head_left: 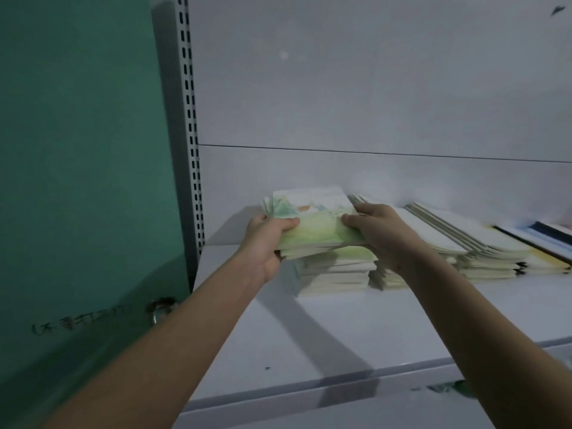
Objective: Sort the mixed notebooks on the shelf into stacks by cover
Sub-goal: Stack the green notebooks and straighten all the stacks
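A bundle of green-cover notebooks (312,218) is held just above a stack of matching notebooks (334,275) on the white shelf (294,332). My left hand (269,239) grips the bundle's left end, thumb on top. The bundle's right end is clasped by my right hand (380,230). To the right, another stack of pale notebooks (445,239) leans in a slanted pile. Dark blue and white covers (541,233) lie at the far right edge.
A green door (80,181) with a padlock (159,308) stands at the left. A perforated grey shelf upright (190,134) rises beside it. The shelf's back panel (371,103) is plain white. The shelf's front lip (309,394) runs across the bottom.
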